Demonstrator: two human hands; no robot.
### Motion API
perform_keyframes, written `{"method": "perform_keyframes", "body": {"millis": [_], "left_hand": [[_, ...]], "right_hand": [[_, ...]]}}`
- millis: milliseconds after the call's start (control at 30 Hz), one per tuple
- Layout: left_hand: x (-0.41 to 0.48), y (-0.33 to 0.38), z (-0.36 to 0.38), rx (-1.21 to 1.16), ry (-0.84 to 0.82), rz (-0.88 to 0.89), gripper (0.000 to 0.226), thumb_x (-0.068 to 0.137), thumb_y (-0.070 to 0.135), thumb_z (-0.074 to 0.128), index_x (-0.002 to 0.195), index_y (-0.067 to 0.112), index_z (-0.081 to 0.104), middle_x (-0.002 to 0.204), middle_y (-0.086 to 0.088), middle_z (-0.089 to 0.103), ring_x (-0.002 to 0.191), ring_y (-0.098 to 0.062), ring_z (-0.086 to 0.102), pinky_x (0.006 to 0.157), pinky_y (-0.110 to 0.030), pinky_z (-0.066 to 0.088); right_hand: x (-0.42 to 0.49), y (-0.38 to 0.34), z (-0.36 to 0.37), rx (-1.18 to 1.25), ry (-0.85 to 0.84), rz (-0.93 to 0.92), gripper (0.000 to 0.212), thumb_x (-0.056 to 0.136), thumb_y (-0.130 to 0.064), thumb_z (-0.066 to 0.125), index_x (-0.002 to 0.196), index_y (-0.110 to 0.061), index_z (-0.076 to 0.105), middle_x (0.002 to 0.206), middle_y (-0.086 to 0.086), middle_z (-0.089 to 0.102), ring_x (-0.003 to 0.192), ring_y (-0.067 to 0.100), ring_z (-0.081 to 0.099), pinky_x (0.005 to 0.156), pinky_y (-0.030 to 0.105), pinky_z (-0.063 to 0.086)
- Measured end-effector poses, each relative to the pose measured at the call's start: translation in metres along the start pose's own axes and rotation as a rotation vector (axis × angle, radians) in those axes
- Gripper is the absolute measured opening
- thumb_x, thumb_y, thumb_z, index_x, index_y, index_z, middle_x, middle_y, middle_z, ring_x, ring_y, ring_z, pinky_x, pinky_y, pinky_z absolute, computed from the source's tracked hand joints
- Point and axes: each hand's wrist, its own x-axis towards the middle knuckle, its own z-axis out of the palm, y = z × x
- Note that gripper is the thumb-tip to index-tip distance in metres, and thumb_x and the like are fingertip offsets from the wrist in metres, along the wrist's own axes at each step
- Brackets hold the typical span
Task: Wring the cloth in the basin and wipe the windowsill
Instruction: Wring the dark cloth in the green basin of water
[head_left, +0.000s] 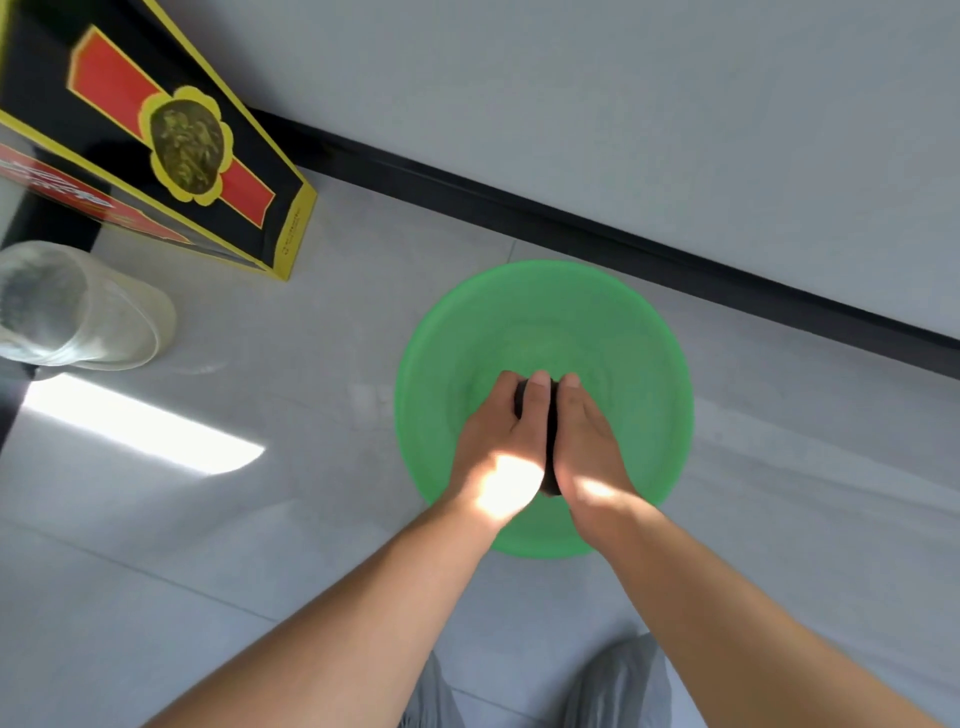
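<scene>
Colours: green basin (623, 322), dark cloth (550, 441).
Box (171, 145) black, yellow edges, red band, gold medallion. Floor (311, 364) pale grey, baseboard (623, 244) black, container (78, 306) clear, trousers (618, 686) grey.

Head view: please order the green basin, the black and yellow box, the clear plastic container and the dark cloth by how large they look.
1. Black and yellow box, partly cut off by the frame.
2. Green basin, close behind; the box seems nearer the camera, so this order is unsure.
3. Clear plastic container.
4. Dark cloth, mostly hidden between both hands.
</scene>
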Motion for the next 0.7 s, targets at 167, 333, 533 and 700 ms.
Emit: {"method": "perform_keyframes", "body": {"millis": [167,333,533,700], "left_hand": [[0.010,-0.005,0.005,0.045,0.049,-0.080,0.051,0.090,0.070,0.030,0.086,0.028,0.057,0.081,0.009,0.067,0.077,-0.012,0.064,0.065,-0.030,0.044],[0.019,-0.005,0.015,0.091,0.114,-0.108,0.055,0.096,0.065,0.028,0.097,0.024,0.065,0.097,0.000,0.071,0.087,-0.024,0.063,0.072,-0.032,0.042],[0.028,-0.003,0.017,0.029,0.119,-0.111,0.054,0.099,0.054,0.031,0.095,0.018,0.070,0.098,-0.005,0.072,0.092,-0.027,0.065,0.083,-0.037,0.051],[0.034,-0.002,0.016,-0.040,0.124,-0.153,0.047,0.101,0.043,0.034,0.088,0.011,0.066,0.101,-0.013,0.070,0.095,-0.034,0.062,0.089,-0.043,0.050]], "right_hand": [[0.011,0.001,0.008,0.011,0.005,-0.032,0.047,0.101,-0.053,0.037,0.086,-0.027,0.073,0.082,-0.009,0.075,0.080,0.009,0.072,0.073,0.028,0.057],[0.020,0.002,0.009,0.002,0.004,-0.046,0.049,0.101,-0.051,0.040,0.083,-0.022,0.074,0.082,0.001,0.077,0.081,0.020,0.074,0.075,0.040,0.059],[0.033,-0.003,0.011,0.023,0.024,0.022,0.039,0.098,-0.034,0.047,0.074,-0.013,0.068,0.082,0.012,0.073,0.080,0.033,0.069,0.065,0.044,0.059],[0.044,-0.002,0.011,0.032,0.030,0.093,0.024,0.092,-0.018,0.047,0.075,-0.006,0.059,0.068,0.008,0.055,0.064,0.021,0.052,0.046,0.025,0.042]]}}
